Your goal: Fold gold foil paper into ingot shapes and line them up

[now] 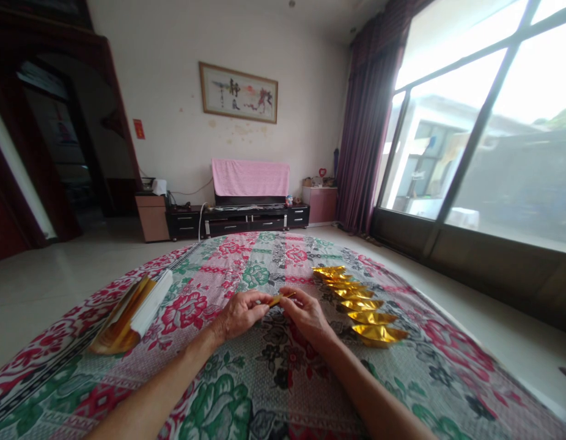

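Between my two hands is a small narrow piece of folded gold paper [278,300], held just above the flowered tablecloth. My left hand [243,312] pinches its left end between thumb and fingers. At the other end my right hand [307,315] grips it the same way, and the fingers hide part of it. To the right stands a row of several shiny gold paper ingots [379,334], boat-shaped, running away from me. On the left lies a stack of gold paper sheets [120,324] beside a white wrapper [150,305].
The round table wears a patterned tablecloth [219,397] in red, green and grey. Beyond it, against the wall, a low black cabinet [246,223] bears something under a pink cloth [250,177]. A large window [470,134] and a purple curtain [368,122] are on the right.
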